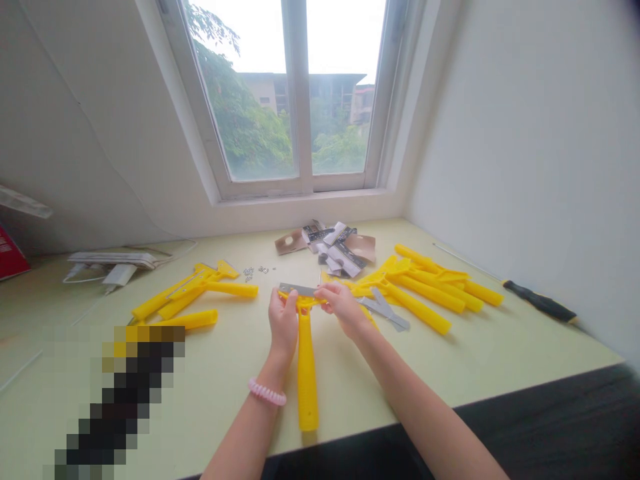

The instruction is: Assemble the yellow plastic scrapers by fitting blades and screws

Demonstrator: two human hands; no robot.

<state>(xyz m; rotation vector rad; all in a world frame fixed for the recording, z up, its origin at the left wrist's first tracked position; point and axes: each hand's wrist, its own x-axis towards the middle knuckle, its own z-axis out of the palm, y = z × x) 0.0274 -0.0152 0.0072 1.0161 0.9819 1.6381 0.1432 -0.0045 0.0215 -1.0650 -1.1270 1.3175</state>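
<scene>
A yellow plastic scraper lies in front of me, its handle toward the table's near edge and its wide head away from me. Across the head rests a flat grey metal blade. My left hand is closed around the left end of head and blade, thumb on top. With fingers pinched together, my right hand grips the blade's right end at the head; its fingertips partly hide that end. Loose grey blades lie just right of my right hand, beside a pile of yellow scraper handles.
More yellow scrapers lie at the left, near small metal fasteners. Cut cardboard packaging is heaped below the window. A long black-handled screwdriver lies by the right wall. A white power strip sits back left. A pixelated patch covers the lower left.
</scene>
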